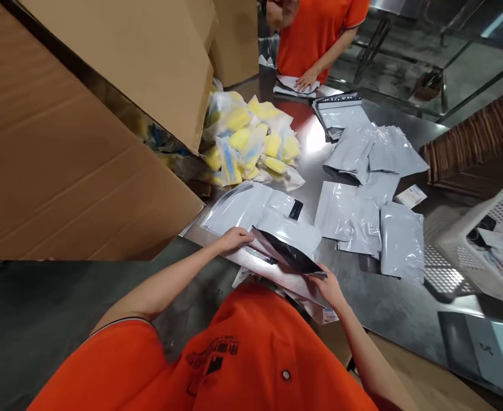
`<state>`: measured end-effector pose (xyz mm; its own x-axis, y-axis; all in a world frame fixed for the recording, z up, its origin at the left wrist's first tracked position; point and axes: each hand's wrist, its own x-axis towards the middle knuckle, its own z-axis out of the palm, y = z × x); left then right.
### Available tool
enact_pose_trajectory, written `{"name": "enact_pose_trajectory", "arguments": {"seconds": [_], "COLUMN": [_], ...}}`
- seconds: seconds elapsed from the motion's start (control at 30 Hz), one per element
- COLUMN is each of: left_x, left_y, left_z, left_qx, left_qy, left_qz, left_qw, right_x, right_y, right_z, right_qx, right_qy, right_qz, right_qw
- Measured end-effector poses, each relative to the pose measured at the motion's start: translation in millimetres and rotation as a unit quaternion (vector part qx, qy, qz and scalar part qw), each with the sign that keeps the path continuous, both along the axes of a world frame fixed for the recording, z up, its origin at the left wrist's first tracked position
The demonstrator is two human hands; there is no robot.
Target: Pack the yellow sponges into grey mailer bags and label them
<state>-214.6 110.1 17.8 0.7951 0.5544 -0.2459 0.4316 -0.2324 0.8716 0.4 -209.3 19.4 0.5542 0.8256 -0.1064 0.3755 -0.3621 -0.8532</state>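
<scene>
Between my two hands is a white plastic mailer bag (288, 228), its mouth spread toward me so that the black lining shows. My left hand (233, 240) is closed on the left corner of the mouth. At the opposite corner my right hand (323, 283) pinches the edge near the table's front. Under and behind this bag lies a fanned stack of white mailer bags (236, 208). Just beyond the stack is a heap of yellow items in clear and whitish wrappers (251, 137). What the held bag contains, if anything, I cannot tell.
Large cardboard boxes (84, 142) crowd the left side. Several filled white mailers (354, 211) lie to the right, beside a small white box (410, 196) and a white perforated basket (486, 228). Opposite, a person in orange (315, 40) rests a hand on a mailer.
</scene>
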Motion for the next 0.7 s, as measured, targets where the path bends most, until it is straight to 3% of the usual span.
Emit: {"name": "enact_pose_trajectory", "arguments": {"seconds": [0.07,0.2,0.33,0.4,0.47,0.53,0.6,0.7], "left_x": [2.8,16.5,26.2,27.0,27.4,29.2,32.5,37.0], "left_y": [-8.7,-19.2,-29.2,-41.4,-57.2,-72.0,-81.2,-83.8], "left_z": [-6.3,-15.9,-10.7,-5.2,-2.9,-7.2,-17.9,-37.0], "left_qx": [0.003,0.031,0.074,0.161,0.299,0.411,0.445,0.443], "left_qy": [0.007,0.023,0.040,0.014,-0.029,-0.052,-0.035,0.010], "left_qz": [0.037,0.143,0.220,0.240,0.165,0.005,-0.133,-0.200], "left_qw": [0.999,0.989,0.972,0.957,0.939,0.910,0.885,0.874], "right_x": [-9.3,-21.7,-29.0,-32.5,-33.9,-30.4,-20.6,-0.2], "right_y": [-2.7,8.7,22.3,25.1,24.9,21.3,16.5,21.4], "right_z": [-2.4,-15.7,-33.6,-39.5,-41.1,-36.9,-25.1,5.8], "right_qx": [-0.023,-0.052,-0.075,-0.082,-0.094,-0.130,-0.195,-0.234], "right_qy": [0.083,0.146,0.226,0.237,0.238,0.227,0.165,-0.051], "right_qz": [-0.042,-0.142,-0.220,-0.230,-0.231,-0.211,-0.170,-0.191], "right_qw": [0.995,0.978,0.946,0.940,0.939,0.942,0.952,0.952]}}
